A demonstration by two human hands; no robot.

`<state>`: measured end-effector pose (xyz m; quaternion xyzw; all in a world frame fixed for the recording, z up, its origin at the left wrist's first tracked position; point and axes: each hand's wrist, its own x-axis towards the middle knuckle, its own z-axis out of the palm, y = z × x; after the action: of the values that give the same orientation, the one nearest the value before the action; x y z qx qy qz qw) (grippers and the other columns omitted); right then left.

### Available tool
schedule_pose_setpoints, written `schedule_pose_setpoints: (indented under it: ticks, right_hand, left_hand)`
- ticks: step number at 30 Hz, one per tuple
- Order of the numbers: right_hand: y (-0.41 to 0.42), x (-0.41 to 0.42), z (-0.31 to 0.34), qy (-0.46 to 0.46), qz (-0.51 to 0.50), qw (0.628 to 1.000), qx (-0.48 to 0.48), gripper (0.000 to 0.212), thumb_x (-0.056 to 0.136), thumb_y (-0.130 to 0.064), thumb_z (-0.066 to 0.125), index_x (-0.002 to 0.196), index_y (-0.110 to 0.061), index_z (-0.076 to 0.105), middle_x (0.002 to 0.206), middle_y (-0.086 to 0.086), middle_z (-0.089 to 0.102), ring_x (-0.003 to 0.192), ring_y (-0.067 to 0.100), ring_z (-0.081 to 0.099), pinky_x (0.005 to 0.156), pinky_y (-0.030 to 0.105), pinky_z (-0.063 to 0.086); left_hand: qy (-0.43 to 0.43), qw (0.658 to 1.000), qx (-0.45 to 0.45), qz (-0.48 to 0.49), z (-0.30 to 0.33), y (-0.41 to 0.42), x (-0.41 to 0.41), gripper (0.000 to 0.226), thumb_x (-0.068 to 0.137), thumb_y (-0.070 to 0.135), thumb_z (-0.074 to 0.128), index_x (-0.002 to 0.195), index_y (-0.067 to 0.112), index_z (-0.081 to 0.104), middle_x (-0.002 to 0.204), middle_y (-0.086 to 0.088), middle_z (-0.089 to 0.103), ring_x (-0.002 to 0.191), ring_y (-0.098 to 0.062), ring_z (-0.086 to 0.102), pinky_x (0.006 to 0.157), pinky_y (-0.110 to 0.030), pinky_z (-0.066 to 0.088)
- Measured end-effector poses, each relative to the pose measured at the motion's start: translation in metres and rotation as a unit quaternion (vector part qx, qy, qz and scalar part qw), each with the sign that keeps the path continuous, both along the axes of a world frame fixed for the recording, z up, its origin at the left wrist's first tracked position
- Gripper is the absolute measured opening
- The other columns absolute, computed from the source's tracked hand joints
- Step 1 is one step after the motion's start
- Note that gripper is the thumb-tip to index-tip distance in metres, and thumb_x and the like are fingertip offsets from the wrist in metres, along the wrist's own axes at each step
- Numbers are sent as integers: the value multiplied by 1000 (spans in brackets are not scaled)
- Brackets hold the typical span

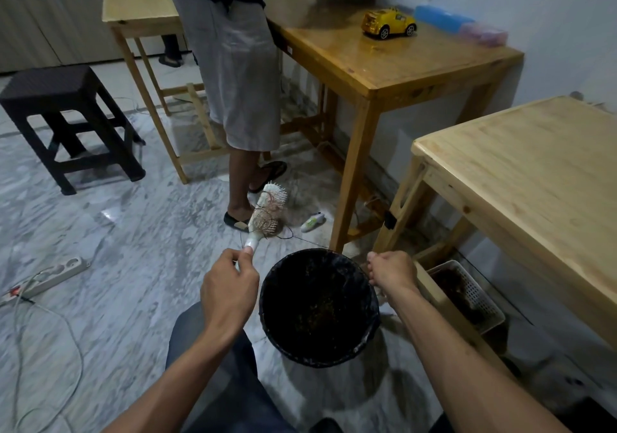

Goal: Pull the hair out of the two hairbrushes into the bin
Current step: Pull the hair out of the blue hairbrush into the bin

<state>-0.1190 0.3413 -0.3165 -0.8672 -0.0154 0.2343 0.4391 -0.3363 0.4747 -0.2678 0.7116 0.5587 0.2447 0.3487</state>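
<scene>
Just left of the black bin's (319, 305) rim, the left hand (228, 290) grips a hair-clogged white hairbrush (263, 219); the right hand (392, 270) pinches strands over the bin's right edge.

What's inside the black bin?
The bin holds small brownish specks on its dark bottom, perhaps hair. It is too dark inside to tell more.
</scene>
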Motion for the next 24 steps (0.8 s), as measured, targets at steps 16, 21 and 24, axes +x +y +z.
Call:
schedule_pose_setpoints:
  ticks: [16,21,24]
  right_hand:
    - [16,-32,58,120,259,935,211,34,90,-45,73,121,-30,67,114,-8,72,66,11,66,55,24,51]
    - [26,-38,47,58,260,941,208,10,89,-27,79,88,-17,76,80,4,73,50,4,55,46,18,42]
    - [17,-28,33,38,225,962,150,17,91,-30,77,82,-16,77,72,6,71,52,7,56,54,27,44]
  left_hand:
    - [4,994,68,-90,7,-28,5,23,99,40,51,94,26,67,52,4,54,50,-12,50,48,-31,29]
    - [7,993,64,-94,9,-30,6,24,100,41,49,91,26,65,51,4,53,48,-13,49,47,-31,28]
    - [-5,997,57,-58,11,-20,2,32,101,43,46,91,19,64,57,3,57,50,-17,50,47,-31,29]
